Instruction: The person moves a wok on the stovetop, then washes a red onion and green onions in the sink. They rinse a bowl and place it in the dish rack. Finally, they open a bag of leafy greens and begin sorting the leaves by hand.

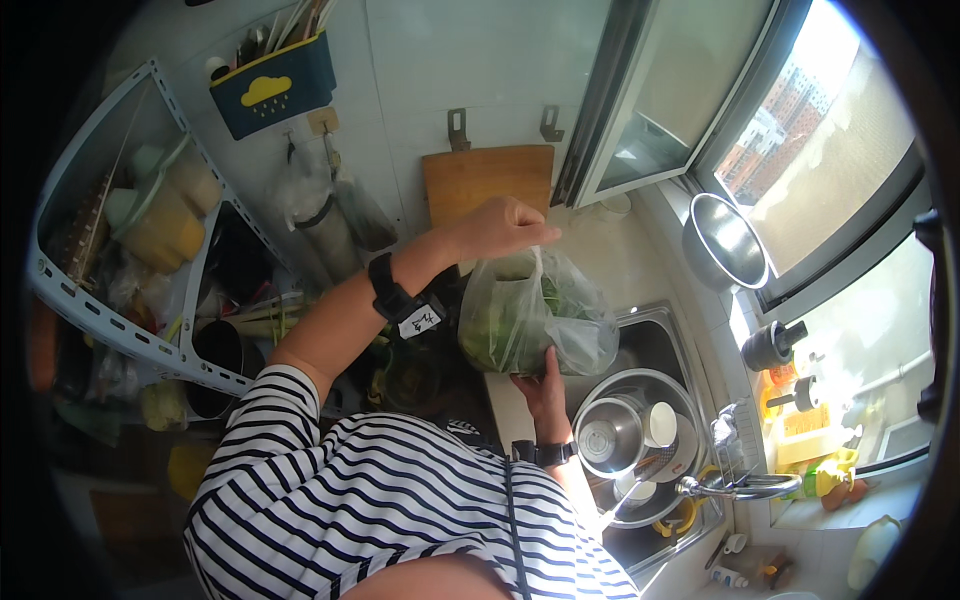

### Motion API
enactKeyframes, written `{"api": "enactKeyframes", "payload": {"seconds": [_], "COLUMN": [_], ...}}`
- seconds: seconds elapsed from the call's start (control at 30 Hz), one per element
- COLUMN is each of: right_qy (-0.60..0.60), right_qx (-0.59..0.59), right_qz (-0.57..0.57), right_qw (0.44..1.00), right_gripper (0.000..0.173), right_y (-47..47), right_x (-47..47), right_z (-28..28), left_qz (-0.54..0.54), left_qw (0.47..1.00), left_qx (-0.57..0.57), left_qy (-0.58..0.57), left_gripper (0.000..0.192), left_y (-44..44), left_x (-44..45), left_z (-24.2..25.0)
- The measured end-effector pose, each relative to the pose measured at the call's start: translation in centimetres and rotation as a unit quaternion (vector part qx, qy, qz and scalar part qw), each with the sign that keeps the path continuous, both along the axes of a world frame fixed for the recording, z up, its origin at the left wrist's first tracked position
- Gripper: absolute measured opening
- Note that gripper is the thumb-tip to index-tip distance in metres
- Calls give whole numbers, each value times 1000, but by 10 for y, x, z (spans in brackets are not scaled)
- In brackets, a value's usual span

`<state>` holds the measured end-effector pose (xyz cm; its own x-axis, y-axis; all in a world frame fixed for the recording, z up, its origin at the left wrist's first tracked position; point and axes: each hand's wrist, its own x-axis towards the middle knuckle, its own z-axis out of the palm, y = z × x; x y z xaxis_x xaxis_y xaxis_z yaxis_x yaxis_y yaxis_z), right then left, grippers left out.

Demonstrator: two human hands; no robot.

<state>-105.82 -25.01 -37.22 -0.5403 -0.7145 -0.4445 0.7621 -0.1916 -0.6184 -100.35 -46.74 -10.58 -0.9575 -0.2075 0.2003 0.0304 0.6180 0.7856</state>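
A translucent plastic bag bulging with green produce hangs in front of me, beside the sink. My left hand grips its gathered top, with the fingers closed. Against the bag's near lower side lies my right hand, thumb pointing up along the plastic and the other fingers partly hidden beneath. It appears to support the bag from below. Leaves and stems show through the plastic; their exact kind cannot be told.
Right of the bag, a steel sink holds a large metal basin with bowls and a cup, beneath a faucet. A metal bowl stands by the open window. A wooden cutting board leans at the wall; a metal shelf stands left.
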Motion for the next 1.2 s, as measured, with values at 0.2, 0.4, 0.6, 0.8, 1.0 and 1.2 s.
{"api": "enactKeyframes", "payload": {"seconds": [0.2, 0.4, 0.6, 0.8, 1.0, 1.2], "right_qy": [10, 400, 856, 736, 858, 831], "right_qx": [-35, 225, 130, 329, 200, 313], "right_qz": [-47, -64, 1, 245, 127, 271], "right_qw": [998, 886, 500, 538, 455, 372], "right_gripper": [57, 38, 29, 29, 40, 27], "right_y": [-79, -70, -88, -32, -51, -43], "right_x": [-54, -40, -70, -59, -35, -44], "right_z": [-6, 41, 98, 99, 93, 67], "left_qz": [25, -64, -57, 66, -16, -57], "left_qw": [997, 995, 990, 978, 951, 886], "left_qx": [31, -35, -132, -199, -305, -436], "left_qy": [60, 61, 14, 11, 55, -147], "left_gripper": [39, 21, 24, 29, 29, 48], "left_y": [-40, -18, -8, -21, 12, 6], "left_x": [16, 56, 78, 100, 65, 56], "left_z": [-34, -95, -95, -87, -120, -163]}}
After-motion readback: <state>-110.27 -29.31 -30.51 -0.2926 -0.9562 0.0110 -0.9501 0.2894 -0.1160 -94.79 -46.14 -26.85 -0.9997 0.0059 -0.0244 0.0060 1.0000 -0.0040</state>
